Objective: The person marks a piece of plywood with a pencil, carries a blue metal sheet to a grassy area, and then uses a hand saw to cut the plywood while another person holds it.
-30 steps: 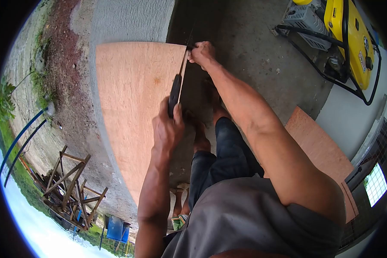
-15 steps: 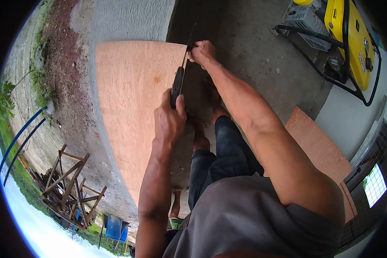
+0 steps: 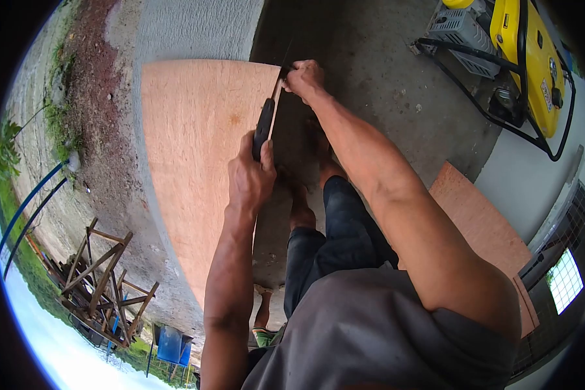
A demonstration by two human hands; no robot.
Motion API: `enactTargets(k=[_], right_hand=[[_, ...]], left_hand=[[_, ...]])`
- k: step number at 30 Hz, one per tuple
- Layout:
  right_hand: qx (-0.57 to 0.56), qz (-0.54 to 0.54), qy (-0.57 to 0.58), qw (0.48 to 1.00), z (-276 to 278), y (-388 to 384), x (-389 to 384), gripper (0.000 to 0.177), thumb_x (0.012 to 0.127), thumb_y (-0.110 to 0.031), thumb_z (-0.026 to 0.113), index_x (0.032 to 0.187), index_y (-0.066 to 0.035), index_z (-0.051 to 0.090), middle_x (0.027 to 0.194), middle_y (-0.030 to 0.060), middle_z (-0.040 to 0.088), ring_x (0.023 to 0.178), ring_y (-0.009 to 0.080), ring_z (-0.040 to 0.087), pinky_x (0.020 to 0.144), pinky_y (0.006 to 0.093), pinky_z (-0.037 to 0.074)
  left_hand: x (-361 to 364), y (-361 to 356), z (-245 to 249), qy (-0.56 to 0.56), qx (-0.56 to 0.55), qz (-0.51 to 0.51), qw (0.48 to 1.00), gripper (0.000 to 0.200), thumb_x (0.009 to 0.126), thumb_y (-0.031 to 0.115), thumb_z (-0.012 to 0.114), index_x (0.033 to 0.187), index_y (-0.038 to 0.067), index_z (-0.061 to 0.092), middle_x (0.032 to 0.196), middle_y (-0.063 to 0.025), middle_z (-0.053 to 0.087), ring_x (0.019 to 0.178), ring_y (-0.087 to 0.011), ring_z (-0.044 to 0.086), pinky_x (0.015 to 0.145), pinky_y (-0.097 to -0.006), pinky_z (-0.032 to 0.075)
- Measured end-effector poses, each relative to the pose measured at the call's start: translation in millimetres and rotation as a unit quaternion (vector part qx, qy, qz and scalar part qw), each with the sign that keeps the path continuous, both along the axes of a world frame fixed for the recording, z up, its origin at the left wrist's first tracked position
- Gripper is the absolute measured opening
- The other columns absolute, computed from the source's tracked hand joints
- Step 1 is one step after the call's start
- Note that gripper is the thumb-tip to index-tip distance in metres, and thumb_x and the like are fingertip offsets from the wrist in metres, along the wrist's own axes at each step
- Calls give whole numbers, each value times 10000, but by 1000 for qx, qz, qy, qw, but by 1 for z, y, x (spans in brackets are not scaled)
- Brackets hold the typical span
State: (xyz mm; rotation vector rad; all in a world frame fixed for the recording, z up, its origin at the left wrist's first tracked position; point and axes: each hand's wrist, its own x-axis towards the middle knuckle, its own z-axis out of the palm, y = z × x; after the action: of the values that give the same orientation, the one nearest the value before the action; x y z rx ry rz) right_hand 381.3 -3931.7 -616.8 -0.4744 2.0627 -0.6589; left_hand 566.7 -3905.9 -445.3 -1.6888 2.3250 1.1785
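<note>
A large plywood sheet (image 3: 195,149) stands on edge on the concrete floor. My left hand (image 3: 248,179) is closed around the dark handle of a hand tool (image 3: 264,122) whose thin blade runs along the sheet's right edge. At the sheet's far corner my right hand (image 3: 303,78) grips the edge where the blade's tip lies. Whether it pinches the blade or only the wood is hidden. My legs and bare feet stand just to the right of the sheet.
A yellow generator (image 3: 530,58) in a black frame sits at the upper right. A second plywood piece (image 3: 481,227) lies on the floor to the right. Wooden frames (image 3: 97,279), blue hoses (image 3: 32,201) and a blue container (image 3: 172,344) are outside on the left.
My left hand has slid with the tool handle a little along the sheet's edge toward the far corner. My right hand has stayed at the corner.
</note>
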Motion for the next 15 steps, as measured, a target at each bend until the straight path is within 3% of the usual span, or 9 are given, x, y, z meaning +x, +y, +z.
enactTargets(k=[2,6,8,10,13,15], right_hand=[[5,-15,4,1000,-1,-2,0,112,729,-85,617,778,-48,710,767,154,690,758,286,687,717,343,538],[-36,-83,-25,996,-23,0,13,127,726,-76,620,804,-52,717,805,162,691,797,306,685,736,350,536],[-50,-84,-28,995,-21,0,12,129,732,-79,615,805,-58,719,815,165,691,810,313,684,744,357,535],[-60,-69,-29,995,-21,2,10,133,737,-86,612,808,-68,722,823,168,690,821,318,683,753,363,534],[-47,7,50,998,-23,4,9,147,740,-84,601,817,-71,726,833,165,692,824,323,682,764,364,533],[-30,-19,34,999,-27,6,7,170,726,-74,595,834,-68,726,824,176,682,818,338,677,748,369,529]], left_hand=[[-2,-1,5,0,22,10,1000,310,934,233,543,1154,15,522,728,-297,612,702,-468,618,571,-483,493],[76,54,97,-17,86,30,996,378,923,203,544,1237,3,480,855,-286,644,784,-450,653,646,-445,536],[87,63,113,-24,85,25,996,389,924,197,538,1243,-16,475,838,-270,644,771,-411,669,637,-419,534],[80,62,104,-12,58,17,998,373,934,198,525,1216,-44,491,745,-244,635,703,-346,691,584,-385,515],[24,23,19,2,-5,-14,1000,318,934,204,543,1165,-13,520,781,-315,615,722,-480,618,580,-477,488],[-11,1,-13,13,2,5,1000,328,942,236,533,1154,-14,528,768,-303,616,715,-473,617,579,-486,477]])
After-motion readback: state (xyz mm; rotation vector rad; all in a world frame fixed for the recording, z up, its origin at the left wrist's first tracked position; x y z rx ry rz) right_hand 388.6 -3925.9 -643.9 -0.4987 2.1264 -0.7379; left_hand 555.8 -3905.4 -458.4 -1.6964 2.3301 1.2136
